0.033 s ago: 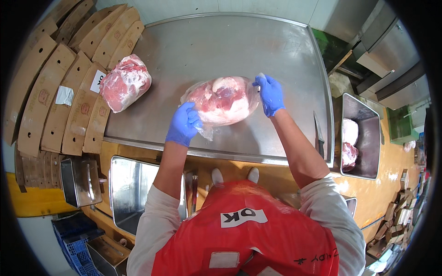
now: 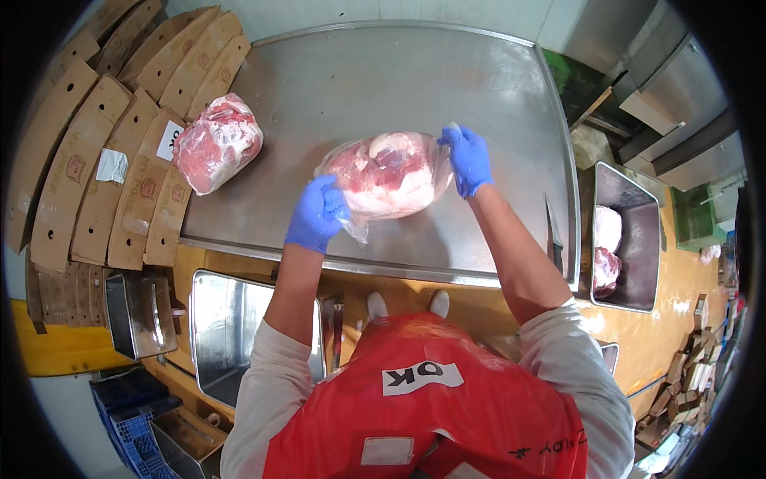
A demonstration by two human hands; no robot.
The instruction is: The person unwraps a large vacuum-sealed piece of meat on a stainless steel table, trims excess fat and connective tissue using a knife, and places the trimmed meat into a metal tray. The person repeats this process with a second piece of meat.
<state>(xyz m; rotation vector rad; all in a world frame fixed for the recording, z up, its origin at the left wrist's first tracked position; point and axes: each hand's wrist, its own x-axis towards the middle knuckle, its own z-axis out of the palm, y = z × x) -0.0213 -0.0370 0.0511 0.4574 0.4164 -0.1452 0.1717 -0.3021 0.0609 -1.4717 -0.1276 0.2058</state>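
Observation:
A large cut of raw meat (image 2: 391, 177) lies on the steel table in a clear plastic bag (image 2: 357, 227). My left hand (image 2: 316, 214), in a blue glove, is closed on the bag at its near left corner. At the bag's far right edge, my blue-gloved right hand (image 2: 469, 160) pinches the film. The plastic is drawn out between both hands, around the meat. A second piece of meat (image 2: 217, 145) rests at the table's left side, apart from my hands. To the right, a knife (image 2: 553, 231) lies along the table edge.
Cardboard boxes (image 2: 96, 160) are stacked along the left of the steel table (image 2: 383, 72). A steel tub (image 2: 630, 180) with pieces of meat stands at the right, beyond the table edge. Another steel tub (image 2: 215, 335) is below the near left edge, beside smaller bins.
Both hands keep their grip on the bag and have barely shifted. The meat and the knife stay in place.

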